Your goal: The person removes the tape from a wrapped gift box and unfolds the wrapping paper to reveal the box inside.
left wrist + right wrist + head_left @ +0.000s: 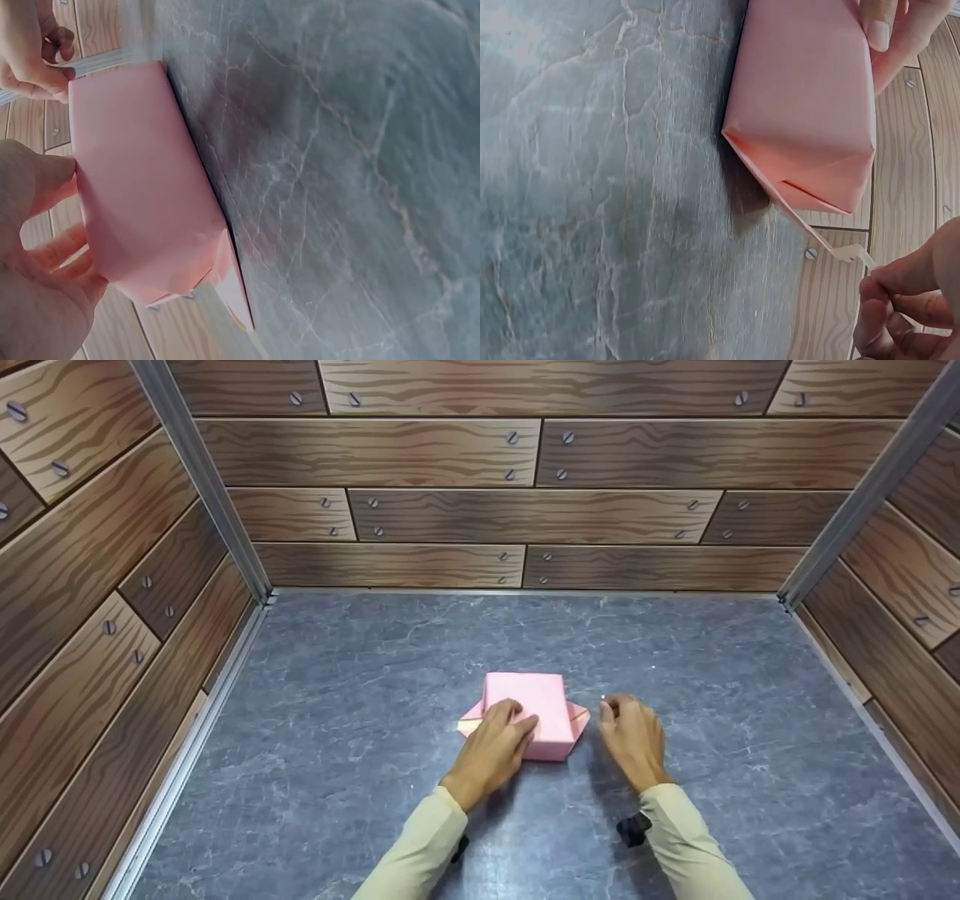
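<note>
A box wrapped in pink paper (529, 694) lies on the grey tabletop, with a pointed paper flap standing out at each end. On its top rests my left hand (487, 750), with fingertips and thumb pressing the paper. Just past the right-end flap (579, 720) is my right hand (634, 739), fingers curled. In the right wrist view, the thumb and fingers of this hand pinch a thin whitish strip (846, 252), which runs to the tip of that flap. The left-end flap (470, 721) shows a pale yellowish patch.
The tabletop (360, 675) is grey with a marble pattern. Wood-patterned panels (442, 517) stand at the back and both sides, joined by metal corner posts (210, 480). Each wrist carries a black camera (634, 829).
</note>
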{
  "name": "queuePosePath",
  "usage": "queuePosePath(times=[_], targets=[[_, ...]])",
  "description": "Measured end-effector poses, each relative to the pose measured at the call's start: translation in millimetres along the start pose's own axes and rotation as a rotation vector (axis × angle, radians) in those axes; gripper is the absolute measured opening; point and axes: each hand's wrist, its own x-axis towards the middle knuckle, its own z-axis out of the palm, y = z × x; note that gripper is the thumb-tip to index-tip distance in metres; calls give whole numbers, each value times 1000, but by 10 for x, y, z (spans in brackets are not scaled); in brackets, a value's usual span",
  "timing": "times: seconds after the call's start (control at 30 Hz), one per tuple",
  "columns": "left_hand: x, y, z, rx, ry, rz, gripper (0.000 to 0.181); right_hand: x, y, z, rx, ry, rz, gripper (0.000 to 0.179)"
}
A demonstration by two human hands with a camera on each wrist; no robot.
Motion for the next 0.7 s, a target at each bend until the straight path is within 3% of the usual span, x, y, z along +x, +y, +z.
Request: queuePosePath(times=[0.17,0.4,0.57,0.7], targets=[[1,-34,-7,12,36,23,15,44,52,-32,7,-33,64,13],[-21,-61,-66,70,3,26,22,81,144,-75,7,-57,99,15],[-84,-108,-154,-68,-7,-5,30,105,164,-77,48,-29,48,14],[-110,-215,-271,-215,21,-53,42,143,165,-76,182,-45,-63,22]])
